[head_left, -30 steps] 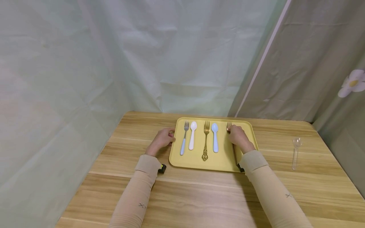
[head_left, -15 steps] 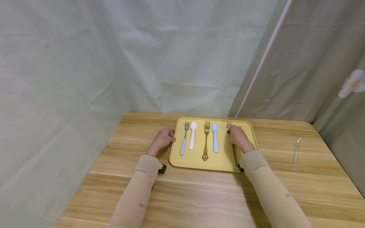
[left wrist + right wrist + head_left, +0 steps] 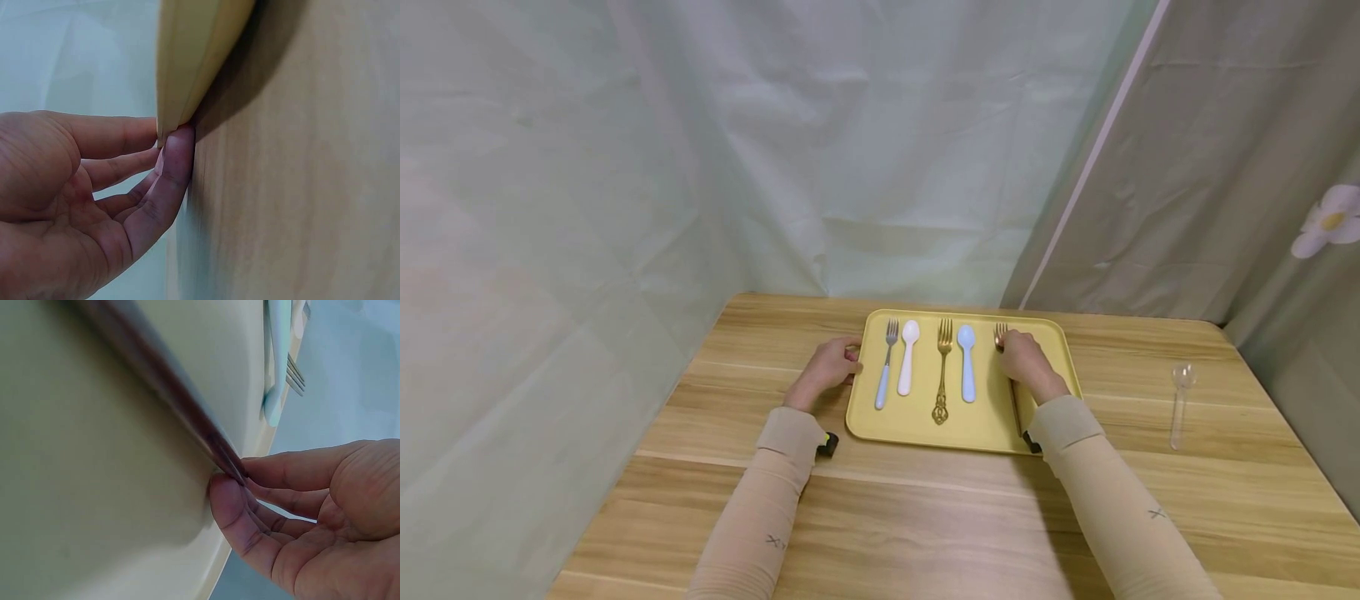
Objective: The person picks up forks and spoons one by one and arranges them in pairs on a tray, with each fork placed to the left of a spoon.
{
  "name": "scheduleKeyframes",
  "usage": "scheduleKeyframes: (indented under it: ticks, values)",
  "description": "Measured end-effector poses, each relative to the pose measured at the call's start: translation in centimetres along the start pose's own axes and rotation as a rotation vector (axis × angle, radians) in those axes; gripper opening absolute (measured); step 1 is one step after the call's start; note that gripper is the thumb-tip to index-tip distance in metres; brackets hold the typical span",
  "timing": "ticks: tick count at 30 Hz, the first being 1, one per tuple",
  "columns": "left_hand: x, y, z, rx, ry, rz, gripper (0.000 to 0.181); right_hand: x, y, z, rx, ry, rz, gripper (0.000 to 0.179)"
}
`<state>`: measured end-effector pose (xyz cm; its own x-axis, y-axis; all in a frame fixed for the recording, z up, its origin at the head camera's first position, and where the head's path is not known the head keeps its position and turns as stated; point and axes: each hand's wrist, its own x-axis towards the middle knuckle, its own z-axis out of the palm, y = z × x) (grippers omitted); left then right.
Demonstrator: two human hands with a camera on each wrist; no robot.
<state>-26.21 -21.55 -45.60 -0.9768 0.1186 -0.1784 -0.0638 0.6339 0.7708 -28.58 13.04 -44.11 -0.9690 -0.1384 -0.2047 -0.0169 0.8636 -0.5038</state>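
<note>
In the head view, a yellow tray [image 3: 977, 429] lies on the wooden table. My left hand [image 3: 826, 367] pinches its left edge; in the left wrist view, fingertips [image 3: 180, 147] meet at the tray's rim [image 3: 187, 69]. Over the tray's right part, my right hand [image 3: 1028, 363] pinches a copper-coloured fork [image 3: 1001, 331] near its neck, tines pointing away. The fork's handle [image 3: 169, 387] runs close over the tray in the right wrist view. Left of it lie a blue spoon [image 3: 967, 367], an ornate gold fork [image 3: 943, 354], a white spoon [image 3: 907, 358] and a blue-handled fork [image 3: 883, 375].
A clear plastic spoon [image 3: 1180, 404] lies on the table [image 3: 925, 525], right of the tray. Pale curtains [image 3: 887, 167] hang behind the table's back edge and along its sides.
The copper-coloured fork, still in my right hand's pinch, has shifted very slightly left on the tray. My left hand stays at the tray's edge.
</note>
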Motion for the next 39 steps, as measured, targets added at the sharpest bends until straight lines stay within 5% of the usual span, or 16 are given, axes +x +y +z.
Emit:
scheduleKeyframes:
  ticks: [39]
  values:
    - [0.01, 0.37, 0.08, -0.012, 0.002, 0.006, 0.054, 0.15, 0.36, -0.57, 0.022, -0.008, 0.011, 0.015]
